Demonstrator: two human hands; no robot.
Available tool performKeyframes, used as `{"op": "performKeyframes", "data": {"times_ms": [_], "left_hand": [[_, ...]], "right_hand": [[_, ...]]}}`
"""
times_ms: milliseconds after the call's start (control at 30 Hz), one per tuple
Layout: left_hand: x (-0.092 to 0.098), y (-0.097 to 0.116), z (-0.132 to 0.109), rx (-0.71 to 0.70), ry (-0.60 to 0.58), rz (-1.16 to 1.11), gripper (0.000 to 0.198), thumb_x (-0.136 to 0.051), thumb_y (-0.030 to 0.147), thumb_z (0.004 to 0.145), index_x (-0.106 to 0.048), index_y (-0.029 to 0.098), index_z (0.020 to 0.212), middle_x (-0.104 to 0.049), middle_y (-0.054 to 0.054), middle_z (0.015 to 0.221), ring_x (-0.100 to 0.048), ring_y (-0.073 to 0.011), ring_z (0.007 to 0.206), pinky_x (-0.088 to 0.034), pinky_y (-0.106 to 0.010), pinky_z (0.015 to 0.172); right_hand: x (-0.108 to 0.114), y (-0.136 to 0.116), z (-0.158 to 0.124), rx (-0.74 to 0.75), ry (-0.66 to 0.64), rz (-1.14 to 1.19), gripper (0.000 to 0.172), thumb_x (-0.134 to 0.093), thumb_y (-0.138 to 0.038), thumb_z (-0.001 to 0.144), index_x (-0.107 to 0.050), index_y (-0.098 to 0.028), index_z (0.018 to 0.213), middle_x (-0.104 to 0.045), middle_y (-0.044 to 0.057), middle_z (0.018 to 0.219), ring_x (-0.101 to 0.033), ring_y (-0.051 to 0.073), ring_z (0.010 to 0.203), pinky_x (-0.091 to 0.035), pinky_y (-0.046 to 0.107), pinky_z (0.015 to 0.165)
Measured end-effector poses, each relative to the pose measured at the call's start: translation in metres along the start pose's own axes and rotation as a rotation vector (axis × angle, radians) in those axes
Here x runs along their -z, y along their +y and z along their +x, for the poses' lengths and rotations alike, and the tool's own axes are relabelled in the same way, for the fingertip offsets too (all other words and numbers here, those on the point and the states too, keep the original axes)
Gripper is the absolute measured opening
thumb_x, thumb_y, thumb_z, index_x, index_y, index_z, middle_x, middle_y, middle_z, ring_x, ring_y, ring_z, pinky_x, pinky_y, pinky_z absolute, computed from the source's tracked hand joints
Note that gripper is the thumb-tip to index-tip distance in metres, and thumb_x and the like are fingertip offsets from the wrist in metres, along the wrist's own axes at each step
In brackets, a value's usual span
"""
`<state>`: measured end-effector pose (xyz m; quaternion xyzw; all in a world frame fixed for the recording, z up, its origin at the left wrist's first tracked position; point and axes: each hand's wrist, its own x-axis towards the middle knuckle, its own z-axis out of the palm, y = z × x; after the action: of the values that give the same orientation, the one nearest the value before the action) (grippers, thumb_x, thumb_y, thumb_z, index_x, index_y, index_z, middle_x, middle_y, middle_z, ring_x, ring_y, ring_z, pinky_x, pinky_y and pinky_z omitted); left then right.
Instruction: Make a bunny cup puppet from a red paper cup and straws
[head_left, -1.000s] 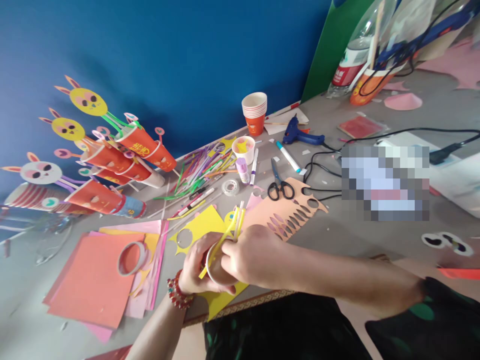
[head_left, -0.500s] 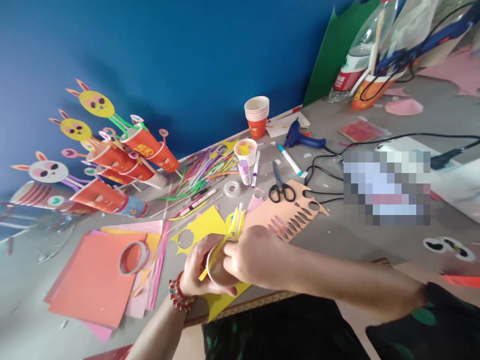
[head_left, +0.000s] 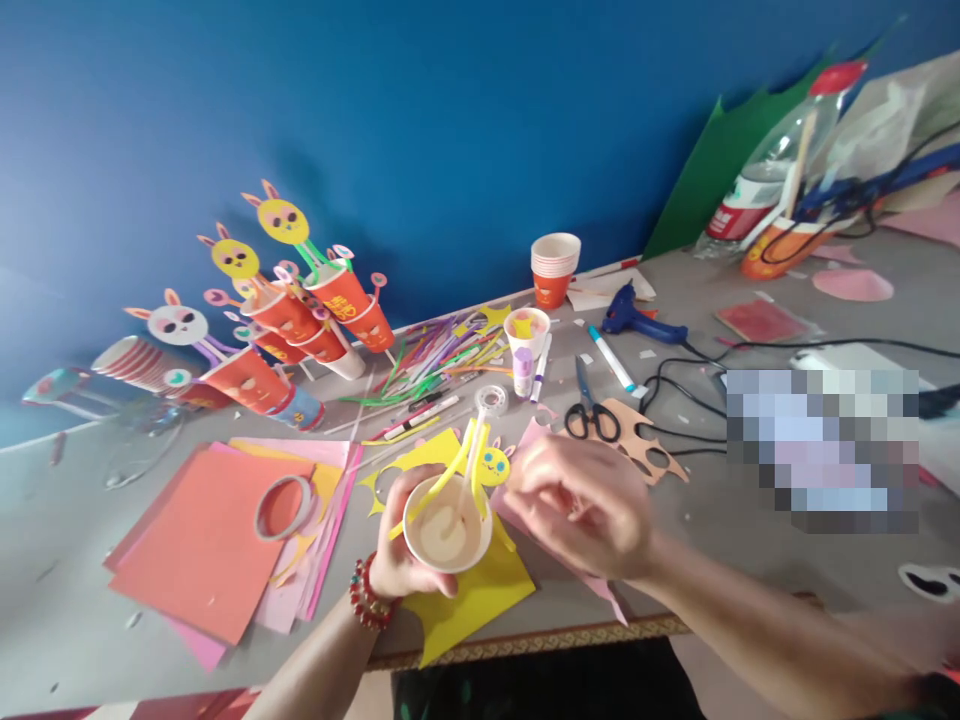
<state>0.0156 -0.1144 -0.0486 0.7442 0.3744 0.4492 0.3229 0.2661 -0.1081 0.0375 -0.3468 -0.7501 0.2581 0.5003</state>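
My left hand (head_left: 409, 545) is wrapped round a paper cup (head_left: 448, 560), whose white inside faces me. Yellow strips (head_left: 471, 455) rise from the cup, and one lies across its rim. A white stick stands among them. Beside the cup's far rim is a small yellow cut-out face (head_left: 495, 466) with blue eyes and ears. Just right of the cup, my right hand (head_left: 581, 505) is in the air, apart from it; its fingers are loosely bent, a little blurred, and nothing shows in them. Yellow card (head_left: 480, 610) lies under the cup.
Decorated red cups (head_left: 247, 385) with bunny faces stand at the left. Scissors (head_left: 591, 415), a blue glue gun (head_left: 637, 318), a tape roll (head_left: 491, 402) and stacked cups (head_left: 555, 270) lie beyond my hands. Coloured sheets (head_left: 195, 540) bear another tape ring (head_left: 264, 508). Black cables (head_left: 675, 440) run right.
My right hand has come out of the cup and moved right, its fingers loosening. The cup now shows its inside, with the yellow strips upright at its far side. The view has shifted.
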Motion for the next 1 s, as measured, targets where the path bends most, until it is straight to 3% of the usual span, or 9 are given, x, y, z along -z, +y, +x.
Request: {"op": "performKeyframes", "data": {"times_ms": [67, 167, 300, 400, 533, 700, 1000], "left_hand": [[0.0, 0.002, 0.003, -0.007, 0.036, -0.088, 0.104, -0.071, 0.085, 0.052, -0.047, 0.024, 0.133, -0.06, -0.016, 0.119, -0.066, -0.0359, 0.106, -0.058, -0.05, 0.087], [0.0, 0.008, 0.007, 0.005, -0.02, -0.226, 0.101, -0.078, 0.079, 0.051, -0.052, 0.021, 0.13, -0.062, -0.016, 0.117, -0.067, -0.0362, 0.104, -0.057, -0.048, 0.088], [-0.004, 0.014, 0.009, 0.031, -0.112, -0.369, 0.097, -0.084, 0.07, 0.053, -0.053, 0.021, 0.131, -0.063, -0.016, 0.118, -0.067, -0.0366, 0.105, -0.057, -0.048, 0.089], [-0.009, 0.015, 0.008, 0.045, -0.136, -0.495, 0.094, -0.085, 0.066, 0.056, -0.052, 0.023, 0.133, -0.064, -0.015, 0.117, -0.067, -0.0357, 0.104, -0.057, -0.047, 0.088], [-0.013, 0.014, 0.008, 0.056, -0.131, -0.538, 0.095, -0.086, 0.066, 0.053, -0.052, 0.024, 0.131, -0.063, -0.015, 0.119, -0.067, -0.0362, 0.105, -0.057, -0.048, 0.088], [-0.013, 0.013, 0.008, 0.092, -0.095, -0.52, 0.097, -0.084, 0.071, 0.051, -0.053, 0.022, 0.129, -0.061, -0.017, 0.121, -0.063, -0.0397, 0.111, -0.055, -0.051, 0.093], [-0.015, 0.017, 0.01, 0.097, -0.112, -0.555, 0.099, -0.084, 0.07, 0.052, -0.054, 0.02, 0.131, -0.059, -0.017, 0.124, -0.061, -0.0385, 0.113, -0.053, -0.051, 0.096]], "right_hand": [[0.0, 0.004, 0.004, -0.22, 0.038, 0.095, 0.023, -0.065, -0.04, 0.09, -0.054, -0.022, 0.082, -0.056, -0.002, 0.068, -0.05, 0.012, 0.055, -0.041, 0.025, 0.05], [-0.007, 0.007, 0.008, -0.365, -0.12, 0.202, 0.034, -0.076, -0.042, 0.082, -0.058, -0.019, 0.1, -0.061, 0.0, 0.081, -0.058, 0.014, 0.065, -0.049, 0.024, 0.055], [-0.021, 0.004, 0.006, -0.251, -0.176, 0.31, 0.012, -0.065, -0.03, 0.092, -0.067, -0.019, 0.091, -0.069, 0.004, 0.089, -0.066, 0.018, 0.081, -0.053, 0.029, 0.074], [-0.028, 0.002, 0.003, -0.232, -0.181, 0.29, 0.009, -0.064, -0.026, 0.093, -0.071, -0.02, 0.091, -0.073, 0.004, 0.09, -0.068, 0.019, 0.084, -0.053, 0.031, 0.078], [-0.031, 0.003, 0.002, -0.202, -0.173, 0.265, 0.013, -0.066, -0.031, 0.093, -0.072, -0.02, 0.089, -0.074, 0.005, 0.09, -0.069, 0.02, 0.083, -0.054, 0.034, 0.082], [-0.027, 0.007, 0.004, -0.231, -0.163, 0.321, 0.021, -0.065, -0.04, 0.094, -0.069, -0.02, 0.096, -0.069, 0.009, 0.102, -0.065, 0.023, 0.095, -0.054, 0.035, 0.085], [-0.031, 0.01, 0.003, -0.222, -0.168, 0.285, 0.02, -0.066, -0.038, 0.093, -0.064, -0.02, 0.085, -0.063, 0.005, 0.09, -0.063, 0.021, 0.087, -0.052, 0.031, 0.078]]}}
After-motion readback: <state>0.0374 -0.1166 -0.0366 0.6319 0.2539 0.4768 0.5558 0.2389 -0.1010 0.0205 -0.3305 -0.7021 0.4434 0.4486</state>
